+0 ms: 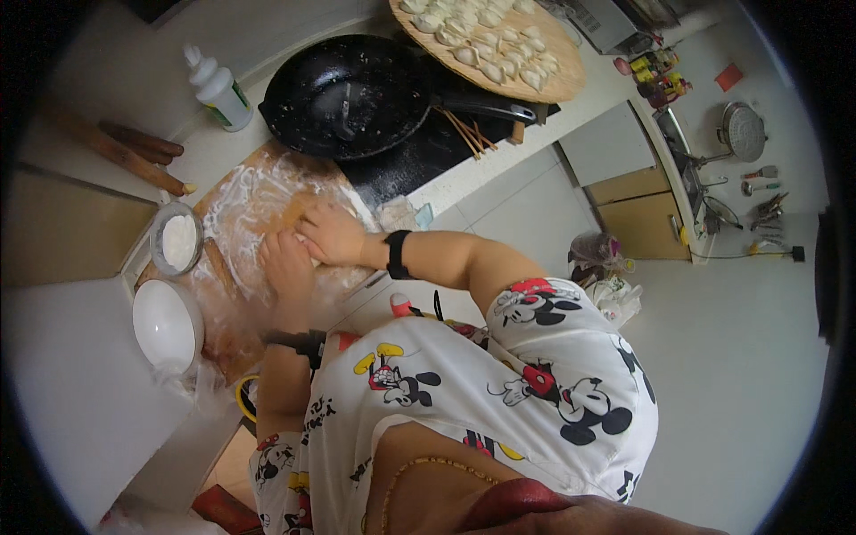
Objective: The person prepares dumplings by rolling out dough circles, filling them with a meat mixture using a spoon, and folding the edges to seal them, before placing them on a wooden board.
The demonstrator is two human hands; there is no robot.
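Note:
Both my hands are together over a floured wooden board (247, 194). Between and beneath them is a pale piece of dough (314, 251), mostly hidden by my fingers. My left hand (287, 261) presses on its near left side, fingers bent over it. My right hand (332, 234) lies against it from the right, fingertips close to the left hand's. Left of my hands, a small wooden rolling pin (219, 267) rests on the board. A glass bowl of white flour (179, 241) stands at the board's left edge, with a white bowl (164, 328) nearer me.
A black wok (334, 93) sits on the cooktop beyond the board, its handle pointing right. Behind it, a round wooden board (568, 73) carries several dumplings. A white bottle (224, 100) stands by the wall. Thick wooden rods (127, 154) lie at the left. A cloth (398, 215) rests by the counter edge.

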